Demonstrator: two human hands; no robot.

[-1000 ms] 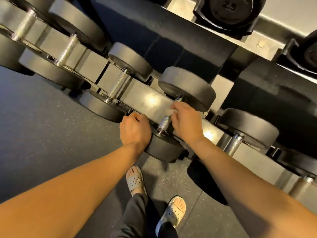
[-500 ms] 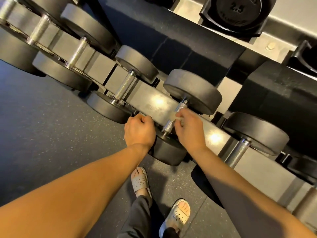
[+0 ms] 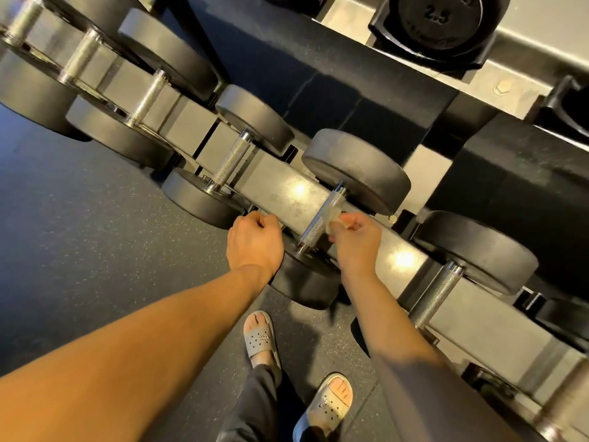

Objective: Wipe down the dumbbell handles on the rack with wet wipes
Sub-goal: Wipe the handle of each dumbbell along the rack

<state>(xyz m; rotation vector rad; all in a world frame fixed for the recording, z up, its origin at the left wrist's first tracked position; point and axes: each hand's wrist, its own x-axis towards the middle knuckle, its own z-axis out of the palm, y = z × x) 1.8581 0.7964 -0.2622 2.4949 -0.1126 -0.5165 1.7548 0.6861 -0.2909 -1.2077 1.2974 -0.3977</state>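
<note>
A person's right hand (image 3: 357,240) pinches a small, crumpled wet wipe (image 3: 334,216) against the right side of a knurled dumbbell handle (image 3: 322,218), about midway along it, at the centre of the frame. The wipe is pale and translucent, and most of it is bunched in the fingertips. The left hand (image 3: 255,240) is curled into a fist at the front edge of the rack (image 3: 280,193), just left of that dumbbell's near head (image 3: 306,282). Its fingers are tucked out of sight, so it cannot be told whether they hold anything.

The row of dumbbells runs diagonally from upper left to lower right. The ones at the upper left are blurred and cut off by the frame, and the one at the lower right is a smear. A black weight (image 3: 436,23) marked "2.5" sits on the upper tier at the top right, clipped by the top edge.

Two glints of overhead light shine on the grey rack rail. The floor (image 3: 95,234) is dark speckled rubber. At the bottom of the frame are two feet in grey perforated sandals (image 3: 259,336) and dark trouser legs.
</note>
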